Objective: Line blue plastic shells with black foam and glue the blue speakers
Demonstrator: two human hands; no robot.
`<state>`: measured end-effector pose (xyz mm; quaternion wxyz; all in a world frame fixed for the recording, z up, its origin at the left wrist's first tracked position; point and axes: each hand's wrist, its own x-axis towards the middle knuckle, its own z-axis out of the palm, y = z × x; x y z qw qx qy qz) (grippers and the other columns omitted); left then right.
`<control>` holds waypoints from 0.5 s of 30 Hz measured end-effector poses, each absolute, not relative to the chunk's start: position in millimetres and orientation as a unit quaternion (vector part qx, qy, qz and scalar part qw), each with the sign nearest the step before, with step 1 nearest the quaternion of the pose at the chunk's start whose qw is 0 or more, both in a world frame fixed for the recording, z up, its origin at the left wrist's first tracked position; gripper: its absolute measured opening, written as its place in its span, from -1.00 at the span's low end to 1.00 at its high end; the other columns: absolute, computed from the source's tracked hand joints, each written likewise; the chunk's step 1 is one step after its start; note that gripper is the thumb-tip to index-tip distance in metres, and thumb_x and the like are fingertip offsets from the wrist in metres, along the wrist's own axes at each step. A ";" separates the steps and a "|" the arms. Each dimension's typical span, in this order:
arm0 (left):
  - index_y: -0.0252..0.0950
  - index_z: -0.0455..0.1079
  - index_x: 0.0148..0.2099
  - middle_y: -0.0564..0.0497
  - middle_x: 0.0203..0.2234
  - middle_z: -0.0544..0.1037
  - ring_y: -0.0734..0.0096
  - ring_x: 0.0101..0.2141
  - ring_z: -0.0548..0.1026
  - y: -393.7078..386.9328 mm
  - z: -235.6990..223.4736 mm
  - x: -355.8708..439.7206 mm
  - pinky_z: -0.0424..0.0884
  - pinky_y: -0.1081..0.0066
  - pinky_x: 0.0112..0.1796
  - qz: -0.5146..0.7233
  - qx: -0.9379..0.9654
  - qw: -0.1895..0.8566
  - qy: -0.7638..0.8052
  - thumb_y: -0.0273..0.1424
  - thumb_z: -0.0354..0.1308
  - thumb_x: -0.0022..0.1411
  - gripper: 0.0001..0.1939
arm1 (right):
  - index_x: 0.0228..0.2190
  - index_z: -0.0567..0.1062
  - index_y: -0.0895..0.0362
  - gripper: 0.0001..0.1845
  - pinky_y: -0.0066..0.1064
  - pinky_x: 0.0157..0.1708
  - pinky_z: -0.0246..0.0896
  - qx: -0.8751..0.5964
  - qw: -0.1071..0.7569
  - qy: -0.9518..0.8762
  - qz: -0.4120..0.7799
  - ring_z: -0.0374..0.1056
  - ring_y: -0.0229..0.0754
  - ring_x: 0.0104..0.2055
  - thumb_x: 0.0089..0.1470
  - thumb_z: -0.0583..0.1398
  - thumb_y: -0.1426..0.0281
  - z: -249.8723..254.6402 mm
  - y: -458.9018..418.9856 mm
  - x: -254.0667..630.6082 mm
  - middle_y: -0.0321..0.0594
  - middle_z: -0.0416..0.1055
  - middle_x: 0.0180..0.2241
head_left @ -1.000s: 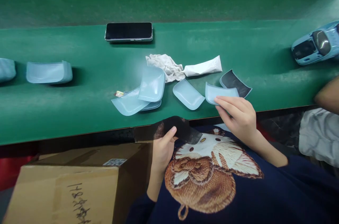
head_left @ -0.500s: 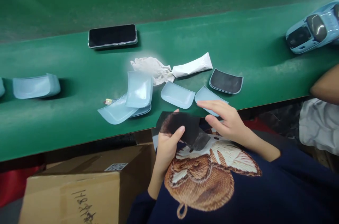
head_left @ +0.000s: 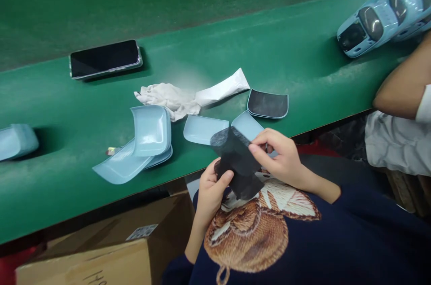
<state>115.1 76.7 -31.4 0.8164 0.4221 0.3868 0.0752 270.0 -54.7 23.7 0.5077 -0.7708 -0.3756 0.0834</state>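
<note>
Dark, see-through film sheets are held up in front of my chest, over the bench's front edge. My left hand grips their lower left part, thumb on top. My right hand pinches the upper right edge of a sheet between thumb and fingers. Just behind lie two pale blue curved panels, one flat in view and the other partly covered by the film and my right hand. A panel with a black face rests on others to the right. More blue panels are stacked at the left.
A crumpled white cloth touches a white tube. A phone lies further back. Blue model cars stand at the right near another person's arm. A cardboard box sits below the green bench.
My right hand, open and apart before, has come to the film and pinches its edge. A sheet now lifts at the top. The view has shifted right and tilted.
</note>
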 end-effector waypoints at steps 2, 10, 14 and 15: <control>-0.25 0.62 -0.13 -0.09 -0.24 0.70 0.22 -0.26 0.65 77.7 -32.8 118.8 0.60 0.35 -0.22 0.074 0.425 0.810 0.397 -0.16 0.55 -0.11 -0.51 | -0.44 0.40 0.08 -0.82 -0.40 -0.44 0.18 -0.796 0.495 -0.343 0.058 0.28 -0.26 -0.42 0.24 0.17 0.45 22.5 -62.4 278.9 -0.33 0.37 -0.46; -0.31 0.62 -0.22 -0.12 -0.32 0.69 0.22 -0.33 0.64 82.8 -30.3 127.5 0.59 0.33 -0.27 0.086 0.437 0.780 0.439 -0.12 0.55 -0.15 -0.51 | -0.52 0.32 0.07 -0.74 -0.31 -0.36 0.09 -0.894 0.315 -0.317 0.025 0.26 -0.16 -0.37 0.22 0.16 0.35 -7.4 -72.7 301.9 -0.27 0.30 -0.46; -0.31 0.62 -0.25 -0.09 -0.37 0.68 0.27 -0.38 0.62 82.8 -27.1 128.7 0.58 0.37 -0.32 0.075 0.435 0.777 0.449 -0.11 0.56 -0.19 -0.50 | -0.50 0.39 0.08 -0.75 -0.32 -0.35 0.08 -0.895 0.306 -0.323 0.026 0.28 -0.17 -0.37 0.23 0.17 0.35 -10.8 -66.8 304.0 -0.26 0.33 -0.45; -0.31 0.62 -0.26 -0.08 -0.38 0.68 0.29 -0.39 0.62 82.8 -26.8 128.7 0.57 0.39 -0.33 0.076 0.436 0.776 0.450 -0.11 0.56 -0.20 -0.51 | -0.49 0.41 0.08 -0.76 -0.32 -0.36 0.07 -0.896 0.303 -0.324 0.028 0.29 -0.16 -0.37 0.23 0.18 0.35 -10.8 -65.9 304.4 -0.26 0.34 -0.45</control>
